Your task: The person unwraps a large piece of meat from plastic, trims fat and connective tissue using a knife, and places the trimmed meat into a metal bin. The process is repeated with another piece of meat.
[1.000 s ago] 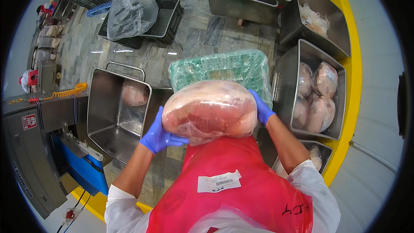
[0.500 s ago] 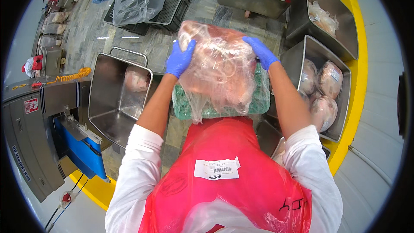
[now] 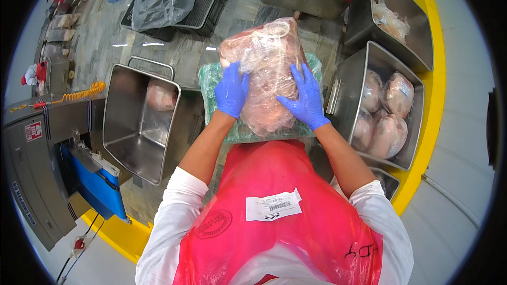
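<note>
In front of me a large cut of raw meat point(image 3: 266, 76), wrapped in clear plastic, lies on a green slab-like support point(image 3: 211, 82) covered in plastic film. On the left side of the wrapped meat rests my left hand point(image 3: 231, 91), blue-gloved, its fingers stretched out. My right hand point(image 3: 306, 97), gloved alike, presses flat against the other side, thumb and fingers spread. Neither hand closes round the cut. The underside of the meat and most of the support are hidden.
Left stands a steel tub point(image 3: 140, 153) holding one piece of meat point(image 3: 161, 95), beside a steel machine point(image 3: 39, 174). At right, another steel tub point(image 3: 343, 108) holds several wrapped pieces point(image 3: 388, 136). Dark crates point(image 3: 203, 13) with a clear bag point(image 3: 163, 0) lie ahead.
The wrapped meat has turned and settled farther back on the green support. Both hands have shifted from gripping its far sides to lying on its nearer part.
</note>
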The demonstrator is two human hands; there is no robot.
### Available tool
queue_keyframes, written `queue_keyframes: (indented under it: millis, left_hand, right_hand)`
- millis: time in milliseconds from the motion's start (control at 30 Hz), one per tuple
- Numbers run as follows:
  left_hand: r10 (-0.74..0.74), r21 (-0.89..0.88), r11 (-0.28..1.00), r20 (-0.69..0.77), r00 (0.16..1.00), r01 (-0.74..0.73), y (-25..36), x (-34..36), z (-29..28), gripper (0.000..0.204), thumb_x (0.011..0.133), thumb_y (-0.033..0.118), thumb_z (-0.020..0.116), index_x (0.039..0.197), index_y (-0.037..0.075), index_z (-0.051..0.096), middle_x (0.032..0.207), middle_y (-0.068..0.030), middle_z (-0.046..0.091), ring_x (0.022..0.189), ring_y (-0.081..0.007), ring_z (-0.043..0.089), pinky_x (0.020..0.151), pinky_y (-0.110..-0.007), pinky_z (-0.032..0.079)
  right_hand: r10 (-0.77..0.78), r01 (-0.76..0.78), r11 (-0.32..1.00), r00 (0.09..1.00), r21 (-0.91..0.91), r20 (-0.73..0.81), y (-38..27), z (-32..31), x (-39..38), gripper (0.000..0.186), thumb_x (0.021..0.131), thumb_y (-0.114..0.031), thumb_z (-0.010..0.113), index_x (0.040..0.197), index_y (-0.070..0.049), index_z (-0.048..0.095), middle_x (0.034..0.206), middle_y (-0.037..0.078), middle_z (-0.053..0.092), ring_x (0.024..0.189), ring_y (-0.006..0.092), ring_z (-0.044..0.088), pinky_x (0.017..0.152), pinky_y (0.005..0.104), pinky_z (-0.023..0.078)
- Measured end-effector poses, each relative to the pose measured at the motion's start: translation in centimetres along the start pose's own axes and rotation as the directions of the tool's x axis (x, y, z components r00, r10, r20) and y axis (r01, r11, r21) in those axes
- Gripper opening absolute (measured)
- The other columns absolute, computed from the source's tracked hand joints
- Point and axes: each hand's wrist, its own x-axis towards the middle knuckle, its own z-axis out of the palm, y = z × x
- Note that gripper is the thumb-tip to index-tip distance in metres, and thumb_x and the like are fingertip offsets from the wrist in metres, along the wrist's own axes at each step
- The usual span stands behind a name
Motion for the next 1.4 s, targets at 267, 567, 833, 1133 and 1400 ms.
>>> queue_keyframes:
  millis: [267, 567, 833, 1133, 1400]
  left_hand:
    - [0.076, -0.086, 0.993, 0.001, 0.997, -0.076, -4.0, -1.8, -12.8, 0.017, 0.099, 0.014, 0.057, 0.107, 0.002, 0.067, 0.081, -0.0206, 0.068, 0.069, -0.0311, 0.069, 0.065, -0.041, 0.052]
    - [-0.377, -0.68, 0.462, 0.431, 0.82, 0.57, -10.1, -8.2, -10.1, 0.037, 0.106, 0.035, 0.052, 0.13, 0.009, 0.059, 0.117, -0.0104, 0.069, 0.099, -0.0276, 0.068, 0.082, -0.038, 0.055]
    - [-0.449, -0.478, 0.087, 0.764, 0.463, 0.874, -5.4, -9.2, -4.1, 0.041, 0.105, 0.038, 0.056, 0.125, 0.002, 0.062, 0.104, -0.007, 0.068, 0.09, -0.0159, 0.065, 0.08, -0.032, 0.054]
    - [-0.202, -0.4, 0.895, 0.032, 0.979, 0.198, -11.8, -14.0, -6.9, 0.014, 0.096, 0.015, 0.063, 0.101, 0.002, 0.068, 0.078, -0.013, 0.063, 0.075, -0.0086, 0.054, 0.068, -0.034, 0.049]
    - [0.216, -0.078, 0.965, -0.317, 0.924, -0.252, -6.6, -5.6, -8.0, 0.082, 0.078, 0.031, 0.085, 0.143, -0.001, 0.045, 0.126, -0.0193, 0.06, 0.107, -0.0324, 0.062, 0.093, -0.042, 0.05]
  right_hand:
    - [-0.168, 0.182, 0.969, 0.981, -0.165, 0.095, -0.8, -1.4, -3.9, 0.074, 0.081, -0.035, 0.077, 0.148, -0.017, 0.05, 0.153, 0.022, 0.04, 0.141, 0.0432, 0.037, 0.115, 0.0536, 0.033]
    - [-0.313, 0.302, 0.949, 0.934, 0.087, 0.174, -5.8, 2.9, -2.5, 0.025, 0.083, -0.015, 0.063, 0.107, -0.014, 0.067, 0.091, 0.014, 0.067, 0.088, 0.0357, 0.066, 0.082, 0.0491, 0.051]
    - [-0.586, 0.228, 0.794, 0.531, 0.563, 0.612, -13.4, 4.9, -2.9, 0.023, 0.09, -0.022, 0.064, 0.109, -0.009, 0.067, 0.103, 0.016, 0.069, 0.095, 0.0377, 0.066, 0.084, 0.0466, 0.053]
    - [-0.216, 0.251, 0.951, 0.957, -0.18, 0.193, -4.6, 2.2, 2.5, 0.033, 0.088, -0.025, 0.068, 0.118, -0.011, 0.066, 0.095, 0.015, 0.067, 0.086, 0.0351, 0.067, 0.076, 0.0489, 0.054]
    - [-0.611, 0.618, 0.786, 0.764, -0.036, -0.206, -17.6, 5.7, 16.3, 0.028, 0.084, -0.009, 0.059, 0.111, -0.007, 0.066, 0.102, 0.014, 0.07, 0.088, 0.0328, 0.07, 0.075, 0.0436, 0.057]
